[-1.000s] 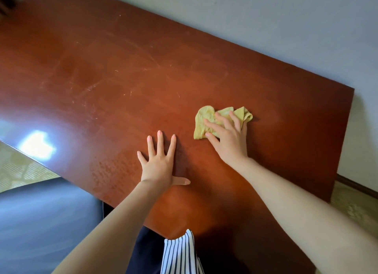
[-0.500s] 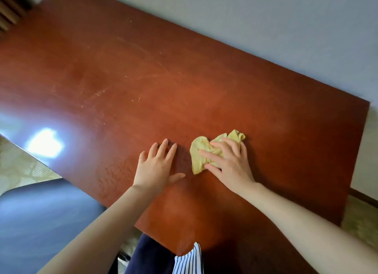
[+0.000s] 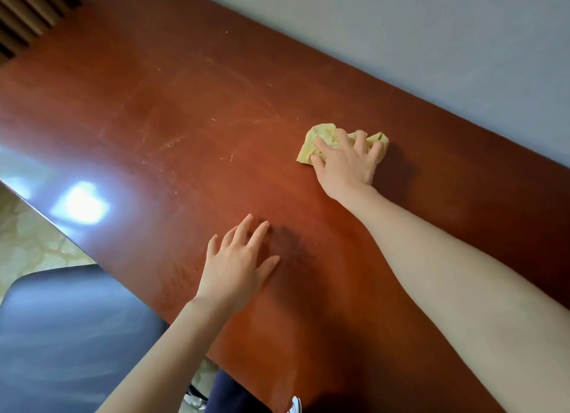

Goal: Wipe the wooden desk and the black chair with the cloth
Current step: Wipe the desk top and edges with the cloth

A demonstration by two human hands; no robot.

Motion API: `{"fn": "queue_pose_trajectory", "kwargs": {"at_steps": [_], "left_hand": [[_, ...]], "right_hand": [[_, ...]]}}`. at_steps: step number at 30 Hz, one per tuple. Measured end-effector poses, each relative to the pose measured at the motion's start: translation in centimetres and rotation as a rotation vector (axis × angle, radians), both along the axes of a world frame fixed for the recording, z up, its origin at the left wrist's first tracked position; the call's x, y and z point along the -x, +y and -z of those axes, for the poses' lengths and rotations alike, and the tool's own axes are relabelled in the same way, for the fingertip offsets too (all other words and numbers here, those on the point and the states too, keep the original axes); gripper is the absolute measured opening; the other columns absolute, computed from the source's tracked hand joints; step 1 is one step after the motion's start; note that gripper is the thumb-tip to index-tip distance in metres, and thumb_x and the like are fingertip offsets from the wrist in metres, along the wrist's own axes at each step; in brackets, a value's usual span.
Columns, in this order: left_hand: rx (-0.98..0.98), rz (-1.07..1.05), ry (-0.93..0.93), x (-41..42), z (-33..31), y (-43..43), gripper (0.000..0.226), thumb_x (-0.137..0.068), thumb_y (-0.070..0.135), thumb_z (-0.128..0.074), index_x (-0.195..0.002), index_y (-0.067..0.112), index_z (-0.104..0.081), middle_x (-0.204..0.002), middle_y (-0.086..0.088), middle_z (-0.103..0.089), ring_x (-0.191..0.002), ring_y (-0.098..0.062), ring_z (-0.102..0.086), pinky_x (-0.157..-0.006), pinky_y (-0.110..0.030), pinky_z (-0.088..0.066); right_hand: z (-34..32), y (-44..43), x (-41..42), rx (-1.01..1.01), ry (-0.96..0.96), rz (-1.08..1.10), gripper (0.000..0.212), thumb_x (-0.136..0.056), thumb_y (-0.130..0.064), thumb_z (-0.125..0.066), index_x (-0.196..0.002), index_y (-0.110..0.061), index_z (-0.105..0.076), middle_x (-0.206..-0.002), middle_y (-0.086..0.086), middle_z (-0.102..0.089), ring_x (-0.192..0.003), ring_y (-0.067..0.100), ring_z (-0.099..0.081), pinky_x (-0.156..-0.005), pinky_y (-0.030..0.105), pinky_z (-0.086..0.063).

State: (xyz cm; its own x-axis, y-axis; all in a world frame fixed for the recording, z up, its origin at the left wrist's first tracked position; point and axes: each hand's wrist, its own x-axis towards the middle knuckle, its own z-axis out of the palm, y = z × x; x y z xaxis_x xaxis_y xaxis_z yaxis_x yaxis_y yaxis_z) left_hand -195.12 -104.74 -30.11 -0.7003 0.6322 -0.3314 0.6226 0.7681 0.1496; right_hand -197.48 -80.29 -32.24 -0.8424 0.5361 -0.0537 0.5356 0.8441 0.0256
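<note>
Glossy wooden desk (image 3: 185,104): right hand (image 3: 347,162) clutches crumpled yellow cloth (image 3: 323,134), left hand (image 3: 234,267) lies flat.

A pale grey-blue painted wall (image 3: 431,26) fills the upper right of the view. A brown slatted panel with horizontal ribs (image 3: 27,14) occupies the top-left corner. A beige floor covering with a faint leaf pattern (image 3: 34,243) shows at the left edge. A dark navy fabric garment (image 3: 228,394) lies at the bottom edge, with a small white fabric piece (image 3: 296,405) just beside it, too cropped to identify.
</note>
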Motion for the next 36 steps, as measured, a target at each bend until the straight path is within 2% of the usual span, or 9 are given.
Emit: {"fn": "queue_pose_trajectory", "kwargs": {"at_steps": [5,10,16,21,23,26,30,33,36], "left_hand": [[-0.066,0.037,-0.013,2.9,0.3,0.3,0.060,-0.095,0.057,-0.031,-0.149,0.033,-0.020,-0.158,0.001,-0.014,-0.142,-0.023,-0.020,-0.116,-0.044,-0.018],[-0.121,0.110,-0.011,5.1,1.1,1.2,0.058,-0.095,0.052,-0.039,-0.147,0.029,-0.027,-0.158,-0.003,-0.014,-0.146,-0.028,-0.003,-0.116,-0.049,-0.004],[-0.124,0.249,-0.009,7.2,2.0,2.7,0.070,-0.091,0.058,-0.043,-0.149,0.025,-0.023,-0.159,-0.007,-0.007,-0.146,-0.030,0.004,-0.115,-0.052,0.001],[-0.103,0.369,0.022,8.3,2.3,2.9,0.076,-0.088,0.063,-0.044,-0.150,0.025,-0.023,-0.159,-0.008,-0.006,-0.146,-0.032,0.005,-0.115,-0.052,0.002],[-0.104,0.383,0.036,8.7,2.2,3.1,0.077,-0.087,0.064,-0.046,-0.149,0.024,-0.024,-0.159,-0.009,-0.006,-0.146,-0.032,0.005,-0.115,-0.051,0.002],[-0.092,0.363,0.029,9.0,2.2,3.3,0.078,-0.086,0.065,-0.045,-0.150,0.025,-0.022,-0.159,-0.008,-0.005,-0.146,-0.031,0.005,-0.115,-0.051,0.002],[-0.060,0.309,0.040,8.7,2.2,3.6,0.085,-0.086,0.067,-0.042,-0.152,0.027,-0.009,-0.160,-0.007,0.005,-0.146,-0.030,0.008,-0.116,-0.051,0.002],[0.032,0.290,0.051,8.3,2.5,3.8,0.098,-0.083,0.073,-0.038,-0.151,0.022,0.010,-0.158,-0.009,0.017,-0.145,-0.030,0.013,-0.115,-0.051,0.002],[0.100,0.276,0.039,8.3,2.8,4.2,0.103,-0.081,0.075,-0.037,-0.149,0.019,0.017,-0.157,-0.010,0.020,-0.145,-0.031,0.016,-0.116,-0.050,-0.001]], "right_hand": [[-0.5,-1.9,-1.6,0.025,-0.024,-0.011,0.040,-0.098,-0.041,-0.037,-0.138,-0.039,-0.041,-0.141,-0.001,-0.041,-0.128,0.029,-0.032,-0.100,0.048,-0.025],[-1.2,-5.1,-4.7,0.102,0.023,-0.023,0.036,-0.096,-0.037,-0.047,-0.130,-0.030,-0.055,-0.120,0.000,-0.054,-0.113,0.027,-0.042,-0.085,0.039,-0.040],[-1.1,-9.1,-8.9,0.018,0.093,-0.051,0.037,-0.080,-0.039,-0.071,-0.111,-0.018,-0.071,-0.089,0.004,-0.064,-0.089,0.027,-0.057,-0.079,0.040,-0.046],[-0.9,-8.4,-10.1,0.064,0.099,-0.225,0.040,-0.079,-0.020,-0.073,-0.119,-0.016,-0.066,-0.109,0.010,-0.062,-0.105,0.032,-0.057,-0.083,0.049,-0.050],[-1.0,-7.4,-9.6,0.085,0.095,-0.276,0.040,-0.076,-0.016,-0.076,-0.115,-0.019,-0.067,-0.115,0.008,-0.062,-0.104,0.032,-0.058,-0.079,0.049,-0.051],[-0.9,-5.9,-8.4,0.063,0.091,-0.295,0.037,-0.077,-0.020,-0.075,-0.113,-0.021,-0.068,-0.111,0.004,-0.065,-0.097,0.029,-0.061,-0.076,0.045,-0.050],[-0.8,-3.3,-5.1,0.103,0.094,-0.130,0.033,-0.090,-0.030,-0.062,-0.123,-0.025,-0.063,-0.112,0.004,-0.062,-0.101,0.028,-0.054,-0.080,0.043,-0.046],[-0.3,-0.7,-2.1,0.179,0.187,0.159,0.034,-0.094,-0.033,-0.055,-0.127,-0.027,-0.059,-0.119,0.003,-0.057,-0.105,0.024,-0.047,-0.082,0.037,-0.044],[0.3,0.9,0.1,0.231,0.273,0.440,0.034,-0.093,-0.034,-0.056,-0.126,-0.027,-0.059,-0.121,0.002,-0.054,-0.107,0.023,-0.045,-0.081,0.033,-0.039]]}}
